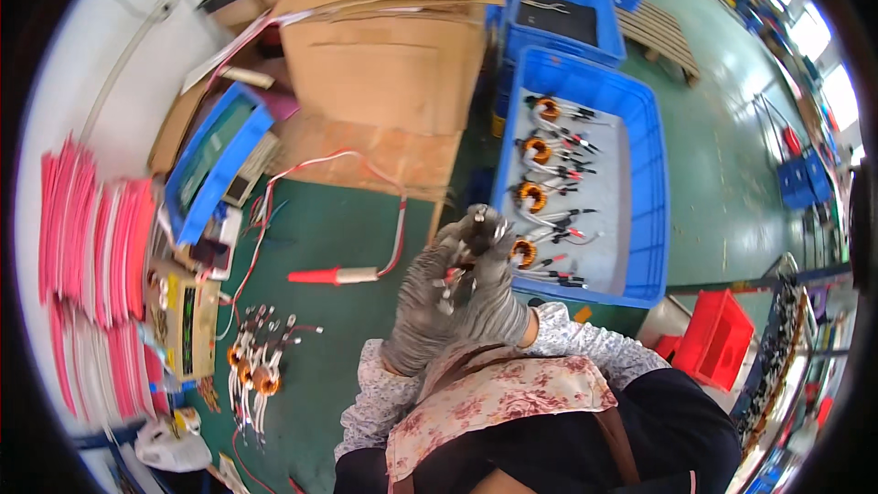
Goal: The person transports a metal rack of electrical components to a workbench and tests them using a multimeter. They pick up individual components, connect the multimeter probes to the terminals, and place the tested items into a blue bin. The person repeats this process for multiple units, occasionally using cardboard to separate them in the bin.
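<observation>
Both my hands wear grey gloves and meet in front of my body, near the table's right edge. My left hand [419,306] and my right hand [496,302] close around a bundle of dark wire leads [480,227] with shiny metal ends; the fingers hide most of it. Just right of my hands is a blue plastic bin [648,183]. Copper-wound ring coils [533,197] with white and black leads lie in it in a column. On the green table mat [343,210], to my left, sits a cluster of similar coils [265,380].
A red-and-white probe [338,275] on a cable lies on the mat. Further left are a yellowish meter box [190,325], a tilted blue tray [219,165] and stacked pink-and-white sheets [96,247]. A large cardboard box [380,73] stands behind. A red bin [715,338] is at the right.
</observation>
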### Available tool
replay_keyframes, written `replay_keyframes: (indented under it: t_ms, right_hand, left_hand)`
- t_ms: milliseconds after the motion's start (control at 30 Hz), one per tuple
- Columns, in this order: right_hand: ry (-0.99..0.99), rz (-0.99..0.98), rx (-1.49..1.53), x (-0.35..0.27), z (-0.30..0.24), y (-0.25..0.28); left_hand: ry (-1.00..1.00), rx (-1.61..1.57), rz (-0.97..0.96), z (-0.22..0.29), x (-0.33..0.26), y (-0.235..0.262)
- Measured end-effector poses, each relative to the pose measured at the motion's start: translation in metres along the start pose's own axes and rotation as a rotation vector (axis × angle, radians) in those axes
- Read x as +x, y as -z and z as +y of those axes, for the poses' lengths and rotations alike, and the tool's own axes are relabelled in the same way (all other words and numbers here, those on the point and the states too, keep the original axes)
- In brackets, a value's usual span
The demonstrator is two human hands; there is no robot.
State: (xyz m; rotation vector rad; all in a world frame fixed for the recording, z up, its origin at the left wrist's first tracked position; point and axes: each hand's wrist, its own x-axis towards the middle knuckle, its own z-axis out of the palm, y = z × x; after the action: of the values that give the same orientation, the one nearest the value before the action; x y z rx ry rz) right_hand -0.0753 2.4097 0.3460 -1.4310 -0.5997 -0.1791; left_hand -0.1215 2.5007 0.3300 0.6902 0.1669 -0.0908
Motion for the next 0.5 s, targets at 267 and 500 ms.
replay_keyframes:
  t_ms: [267, 500]
  right_hand:
    - [-0.214, -0.443, -0.793, 0.024, 0.089, 0.203]
    - [-0.756, -1.224, -0.991, -0.057, 0.211, 0.281]
  left_hand:
    - [-0.416, 1.536, -0.253, -0.120, 0.075, -0.018]
    - [0.004, 1.341, 0.067, -0.099, 0.055, 0.012]
